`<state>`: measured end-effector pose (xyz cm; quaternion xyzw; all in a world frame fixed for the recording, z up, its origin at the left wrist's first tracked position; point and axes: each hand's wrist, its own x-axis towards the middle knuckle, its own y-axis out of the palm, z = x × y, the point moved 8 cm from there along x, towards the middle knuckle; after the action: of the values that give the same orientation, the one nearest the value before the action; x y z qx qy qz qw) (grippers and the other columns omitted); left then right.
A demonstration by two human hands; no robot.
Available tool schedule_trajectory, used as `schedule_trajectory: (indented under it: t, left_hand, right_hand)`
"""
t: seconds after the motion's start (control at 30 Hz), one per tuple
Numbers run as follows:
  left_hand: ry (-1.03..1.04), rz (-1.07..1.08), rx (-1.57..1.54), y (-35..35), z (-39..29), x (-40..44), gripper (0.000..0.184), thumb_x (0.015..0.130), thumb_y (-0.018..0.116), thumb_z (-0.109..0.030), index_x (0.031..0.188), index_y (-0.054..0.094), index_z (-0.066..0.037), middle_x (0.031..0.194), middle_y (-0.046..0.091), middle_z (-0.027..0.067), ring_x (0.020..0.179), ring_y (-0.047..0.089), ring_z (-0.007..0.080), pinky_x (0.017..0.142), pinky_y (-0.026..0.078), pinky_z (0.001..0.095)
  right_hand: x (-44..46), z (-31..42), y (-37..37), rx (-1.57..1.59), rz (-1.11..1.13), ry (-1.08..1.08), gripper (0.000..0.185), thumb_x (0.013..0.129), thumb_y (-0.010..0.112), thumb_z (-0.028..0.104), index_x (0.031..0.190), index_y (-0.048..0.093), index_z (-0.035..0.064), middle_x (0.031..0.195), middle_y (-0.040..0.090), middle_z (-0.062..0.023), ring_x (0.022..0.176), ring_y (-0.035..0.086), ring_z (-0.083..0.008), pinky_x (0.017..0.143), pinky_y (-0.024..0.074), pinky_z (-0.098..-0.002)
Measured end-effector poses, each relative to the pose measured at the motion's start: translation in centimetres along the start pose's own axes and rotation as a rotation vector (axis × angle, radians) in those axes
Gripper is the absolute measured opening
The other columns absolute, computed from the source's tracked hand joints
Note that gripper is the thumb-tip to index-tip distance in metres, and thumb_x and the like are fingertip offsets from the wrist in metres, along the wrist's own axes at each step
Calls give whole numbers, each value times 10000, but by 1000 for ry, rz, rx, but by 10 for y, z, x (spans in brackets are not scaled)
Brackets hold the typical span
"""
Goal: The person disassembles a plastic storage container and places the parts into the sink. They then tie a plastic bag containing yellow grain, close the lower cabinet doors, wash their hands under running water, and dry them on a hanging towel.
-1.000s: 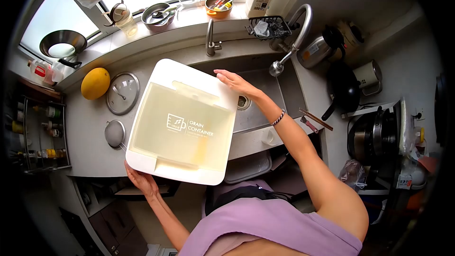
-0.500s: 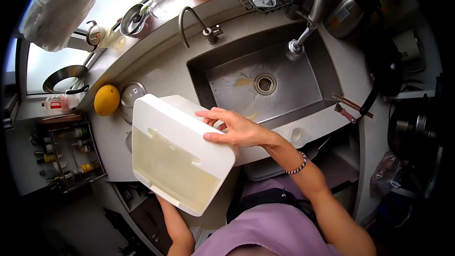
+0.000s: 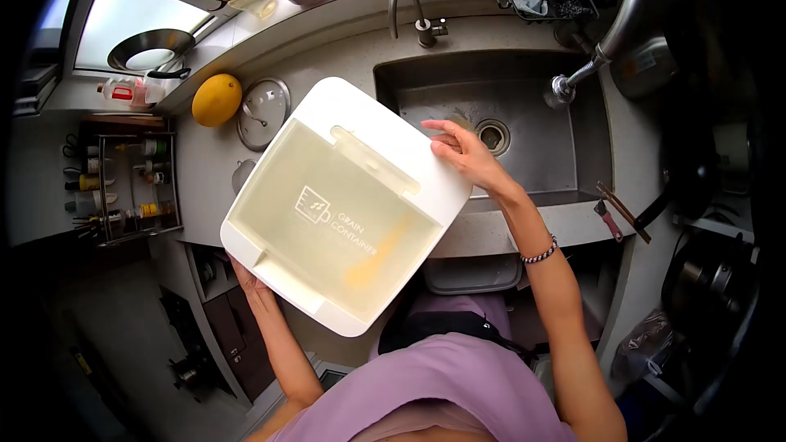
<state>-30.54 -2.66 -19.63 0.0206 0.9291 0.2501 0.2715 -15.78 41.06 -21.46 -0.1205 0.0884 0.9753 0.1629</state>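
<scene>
A white grain container (image 3: 303,147) with a see-through lid and the printed words "GRAIN CONTAINER" is tilted above the counter's front edge, its lid facing me. My left hand (image 3: 252,280) supports it at the lower left; most of those fingers are hidden beneath it. At the upper right side, my right hand (image 3: 473,160) holds the container's edge, fingers fairly straight and reaching toward the sink. A yellowish patch shows through the lid's lower right.
Behind my right hand lies a steel sink (image 3: 540,155) with a curved faucet (image 3: 629,8) and a smaller tap (image 3: 424,29). A yellow melon (image 3: 217,100) and a glass pot lid (image 3: 264,115) sit left. A spice rack (image 3: 137,180) stands farther left; chopsticks (image 3: 626,213) lie right.
The container has turned so its lid faces me more squarely, and its lettering now shows. My right hand has shifted along its edge. The camera view has swung left.
</scene>
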Motion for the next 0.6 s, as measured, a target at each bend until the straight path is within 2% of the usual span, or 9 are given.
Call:
schedule_trajectory:
  t: [0.07, 0.1, 0.13, 0.17, 0.3, 0.4, 0.47, 0.57, 0.6]
  left_hand:
    - [225, 181, 204, 39, -28, -13, 540, 875, 609, -364, 1231, 495, 25, 1175, 596, 155, 994, 632, 247, 789, 578, 414]
    - [366, 91, 246, 71, -36, -26, 424, 905, 587, -343, 1106, 556, 30, 989, 655, 92, 785, 652, 138, 658, 582, 291]
    - [348, 111, 308, 116, -39, -47, 280, 936, 557, -302, 956, 581, -24, 751, 622, -2, 552, 536, 25, 485, 477, 187]
    - [356, 152, 331, 139, -38, -55, 218, 952, 534, -268, 861, 569, -73, 621, 545, -55, 456, 405, -16, 413, 359, 154]
    - [400, 286, 487, 215, -19, -79, 271, 948, 541, -267, 767, 535, -66, 625, 579, -16, 488, 512, 26, 429, 395, 161]
    - [436, 356, 503, 252, 2, -88, 282, 944, 545, -265, 759, 525, -53, 606, 579, 11, 477, 534, 51, 427, 404, 165]
    - [429, 357, 512, 263, 14, -90, 280, 944, 544, -259, 758, 522, -50, 612, 582, 16, 481, 549, 60, 424, 404, 167]
    - [423, 317, 534, 274, 27, -99, 292, 949, 536, -267, 745, 522, -58, 595, 573, 5, 466, 533, 45, 414, 370, 153]
    - [432, 343, 527, 277, 31, -101, 281, 945, 541, -244, 749, 515, -45, 619, 585, 24, 478, 566, 72, 399, 390, 167]
  right_hand:
    - [-1, -2, -2, -32, 8, 13, 422, 880, 552, 177, 1266, 480, 23, 1125, 569, -166, 1009, 566, -236, 880, 454, -341]
    - [-3, 10, -10, -294, -119, -112, 410, 884, 549, 177, 1258, 485, 23, 1132, 560, -164, 1017, 561, -251, 895, 445, -348]
    - [-9, 28, -8, -545, -250, -246, 397, 887, 545, 178, 1249, 491, 23, 1139, 552, -162, 1026, 555, -267, 910, 437, -356]
    - [-19, 45, 9, -556, -223, -261, 397, 887, 545, 178, 1249, 491, 23, 1139, 552, -162, 1026, 555, -267, 910, 437, -356]
    - [-88, 139, 77, -510, -105, -416, 372, 882, 568, 180, 1213, 508, 22, 1087, 538, -161, 1006, 545, -276, 892, 432, -361]
    - [-122, 163, 107, -577, -147, -487, 390, 858, 610, 190, 1197, 512, 23, 1036, 534, -157, 954, 546, -284, 867, 437, -385]
    - [-137, 169, 111, -762, -271, -564, 388, 825, 653, 195, 1145, 517, 23, 974, 535, -144, 890, 551, -289, 805, 459, -393]
    - [-149, 161, 98, -719, -385, -404, 379, 800, 682, 209, 1089, 516, 29, 934, 535, -130, 849, 555, -284, 738, 471, -393]
    - [-150, 156, 97, -778, -401, -410, 381, 793, 695, 221, 1061, 507, 28, 921, 539, -124, 847, 564, -276, 697, 474, -386]
